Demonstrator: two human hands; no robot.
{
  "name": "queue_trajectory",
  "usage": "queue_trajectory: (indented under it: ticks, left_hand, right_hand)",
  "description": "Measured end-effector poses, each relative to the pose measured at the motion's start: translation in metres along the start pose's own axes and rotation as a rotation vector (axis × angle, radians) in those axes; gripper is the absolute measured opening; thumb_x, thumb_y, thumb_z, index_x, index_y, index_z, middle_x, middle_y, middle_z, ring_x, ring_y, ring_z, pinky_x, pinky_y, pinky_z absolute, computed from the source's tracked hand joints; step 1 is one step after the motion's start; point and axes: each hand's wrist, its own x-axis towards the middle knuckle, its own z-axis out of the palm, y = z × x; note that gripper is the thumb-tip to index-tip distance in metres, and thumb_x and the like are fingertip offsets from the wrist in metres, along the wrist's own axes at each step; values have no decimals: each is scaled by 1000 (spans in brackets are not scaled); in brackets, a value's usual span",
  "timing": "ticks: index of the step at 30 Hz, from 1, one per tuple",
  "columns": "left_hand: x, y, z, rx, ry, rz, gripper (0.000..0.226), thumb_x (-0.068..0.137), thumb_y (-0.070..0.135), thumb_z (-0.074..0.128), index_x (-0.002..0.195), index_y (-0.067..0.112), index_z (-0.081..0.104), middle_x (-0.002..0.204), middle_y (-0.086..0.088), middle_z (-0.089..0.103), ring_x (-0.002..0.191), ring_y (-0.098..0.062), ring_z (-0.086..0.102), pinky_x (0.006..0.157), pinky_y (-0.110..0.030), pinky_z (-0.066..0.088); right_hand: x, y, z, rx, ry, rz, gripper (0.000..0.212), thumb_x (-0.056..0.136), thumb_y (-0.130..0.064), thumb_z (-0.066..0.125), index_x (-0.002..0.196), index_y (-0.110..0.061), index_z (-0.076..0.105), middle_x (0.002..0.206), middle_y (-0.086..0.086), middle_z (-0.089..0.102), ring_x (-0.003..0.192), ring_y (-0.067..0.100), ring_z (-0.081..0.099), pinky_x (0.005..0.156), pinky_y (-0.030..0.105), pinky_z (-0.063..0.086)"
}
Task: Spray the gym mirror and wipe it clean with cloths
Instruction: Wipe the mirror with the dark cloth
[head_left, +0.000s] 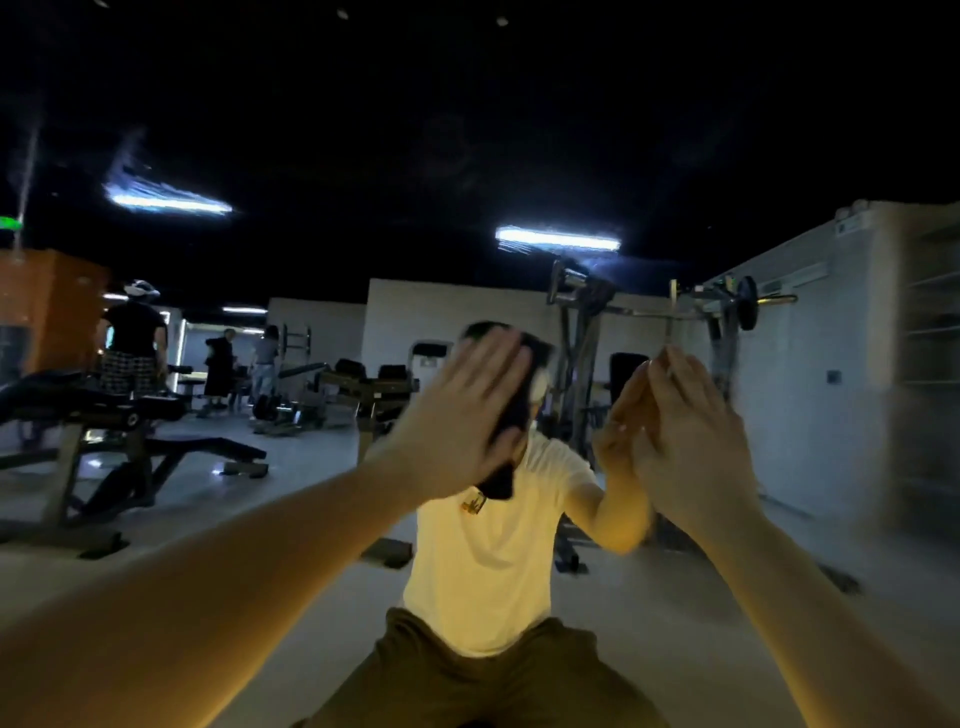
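Observation:
The gym mirror (322, 156) fills the view in front of me and reflects a person in a white T-shirt and the dim gym behind. My left hand (462, 415) lies flat with straight fingers and presses a dark cloth (505, 470) against the glass. The cloth's lower end hangs out below the palm. My right hand (691, 447) is also flat, and its fingertips meet their own reflection on the mirror. I cannot make out a cloth under it. No spray bottle is in view. The image is blurred by motion.
Streaky smears (130, 171) show on the upper left glass near a reflected ceiling light. Reflected in the mirror are weight benches (156, 447) at left, a barbell rack (727, 312) at right and people (132, 338) standing far left. A pale wall (924, 338) borders the right side.

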Motion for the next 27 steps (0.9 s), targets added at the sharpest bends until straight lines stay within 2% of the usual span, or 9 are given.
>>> queue_trajectory:
  ticks: [4,9,13,15,17,19,22,25,27]
  left_hand:
    - [-59,-73,-8,55,-33,-182,69,108,43,21,164,5,6,173,-18,8,161,-30,2,131,-46,2]
    - [-82,-80,-32,-92,-57,-258,60,107,32,25,156,1,38,163,-20,39,153,-34,34,124,-52,30]
    - [-71,-59,-71,-629,67,-544,46,106,33,32,134,10,61,119,-11,70,108,-27,67,89,-41,57]
    - [-64,-46,-93,-1106,17,-764,26,111,21,39,117,14,64,100,-7,70,92,-22,69,75,-32,59]
    - [-58,-36,-104,-1476,-141,-965,24,110,10,43,112,13,67,99,-7,73,82,-15,75,67,-19,57]
    - [-55,-33,-101,-1588,-321,-994,29,110,10,45,132,5,63,124,-10,71,88,-7,76,72,-18,56]
    - [-71,-24,-102,-1676,-434,-931,44,110,12,46,152,-1,44,156,-17,48,139,-25,53,92,-25,48]
    - [-72,-11,-113,-1712,-461,-947,35,109,12,43,141,11,58,140,-11,65,126,-25,64,92,-33,54]
    - [-83,-8,-121,-1809,-487,-825,33,108,18,43,134,16,63,125,-7,73,115,-21,70,94,-35,53]
  right_hand:
    - [-13,-26,13,35,55,-28,62,95,-23,58,153,-9,41,167,11,24,153,33,25,119,54,30]
    - [-41,-53,25,197,8,-172,45,103,-29,53,147,-17,52,163,1,36,147,21,38,113,49,45]
    - [-55,-85,22,423,-102,-197,66,90,-45,32,152,-26,46,159,-11,38,143,12,43,111,45,48]
    - [-54,-102,23,642,-134,-133,62,90,-42,42,149,-24,49,149,-6,51,137,14,50,110,48,48]
    - [-49,-119,17,915,-181,-37,61,92,-45,58,148,-24,48,142,-3,57,130,15,56,107,47,51]
    - [-45,-130,13,1094,-245,46,48,96,-31,71,140,-20,56,137,3,60,124,15,61,101,37,54]
    - [-46,-132,0,1008,-285,94,16,96,-13,71,105,-25,74,117,8,68,112,23,65,98,41,54]
    - [-51,-123,-16,1031,-348,199,14,95,-5,70,108,-3,76,112,19,71,107,34,68,101,54,53]
    - [-51,-120,-26,975,-394,240,14,94,-4,71,107,-3,75,110,19,73,106,35,70,99,54,55]
